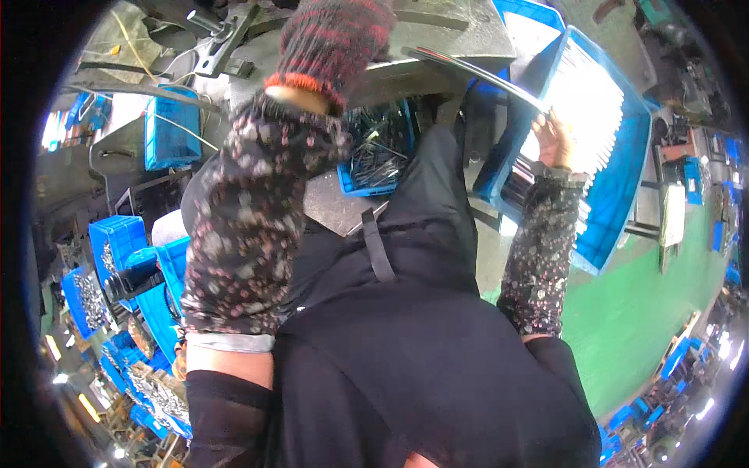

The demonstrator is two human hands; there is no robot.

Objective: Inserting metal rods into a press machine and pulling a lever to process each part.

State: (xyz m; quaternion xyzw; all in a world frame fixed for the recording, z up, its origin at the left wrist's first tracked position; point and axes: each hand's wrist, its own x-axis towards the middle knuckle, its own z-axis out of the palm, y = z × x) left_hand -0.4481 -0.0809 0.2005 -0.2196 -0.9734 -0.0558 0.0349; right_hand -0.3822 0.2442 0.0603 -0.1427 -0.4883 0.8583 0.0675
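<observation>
My right hand (554, 142) is bare, with a dark floral sleeve over the forearm. Its fingers are closed around one end of a long, slim, shiny metal rod (493, 79), which slants up and left to the worktop. Beneath that hand stands a blue crate (633, 168) filled with bright, glaring pieces (587, 93) whose shape is washed out by light. My left hand (331, 47) wears a dark red and black knitted glove with an orange cuff. It lies over the grey metal work surface (445, 35), its fingers hidden at the upper edge.
Between my legs and the worktop sits a blue bin (367, 189) of thin dark metal pieces. A metal clamp-like fixture (222, 47) stands at upper left. More blue crates (173, 129) line the left side. Green floor (647, 312) stretches to the right.
</observation>
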